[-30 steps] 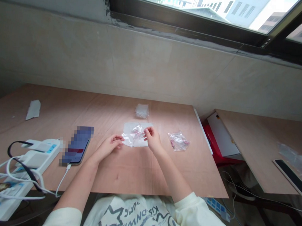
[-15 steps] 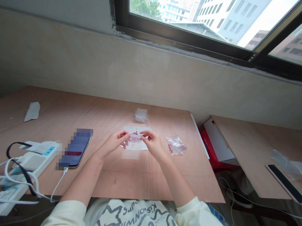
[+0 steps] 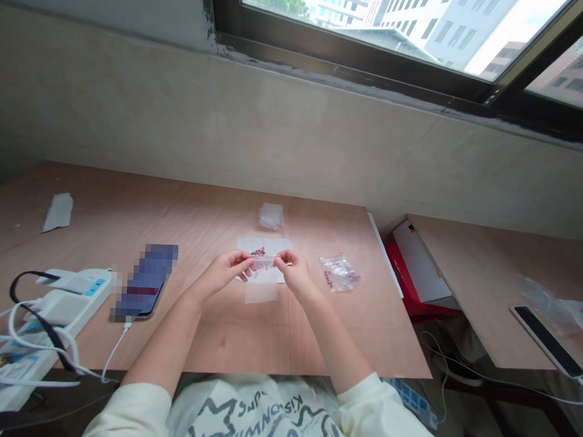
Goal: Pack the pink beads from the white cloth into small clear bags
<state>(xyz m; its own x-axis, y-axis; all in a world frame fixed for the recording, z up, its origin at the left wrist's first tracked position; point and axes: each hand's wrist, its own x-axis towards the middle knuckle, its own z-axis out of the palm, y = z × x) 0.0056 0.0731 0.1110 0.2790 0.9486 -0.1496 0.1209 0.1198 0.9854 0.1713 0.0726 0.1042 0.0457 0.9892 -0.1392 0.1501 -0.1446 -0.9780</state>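
My left hand [image 3: 235, 265] pinches the left end of a small clear plastic bag [image 3: 264, 260]. On the bag's right end, the fingers of my right hand [image 3: 290, 267] are closed in a pinch, so the bag's top edge is stretched between both hands. Beneath lies a white sheet of paper [image 3: 277, 245] bearing small red and pink beads [image 3: 258, 251]. A pale translucent rectangle [image 3: 262, 293] shows just below the paper; whether it belongs to the bag I cannot tell. To the right, a clear bag with dark red bits [image 3: 339, 273] lies on the table.
Behind the paper is a stack of clear bags [image 3: 271, 216]. Left are a phone [image 3: 146, 283] on a cable, a power strip [image 3: 83, 293] with several plugs, and a white scrap [image 3: 58, 212]. A second table [image 3: 491, 285] stands right, past a red box [image 3: 404, 288].
My right fingers have closed in on the bag's right end. The pale rectangle has shifted slightly right, and the whole view has tilted down a little.
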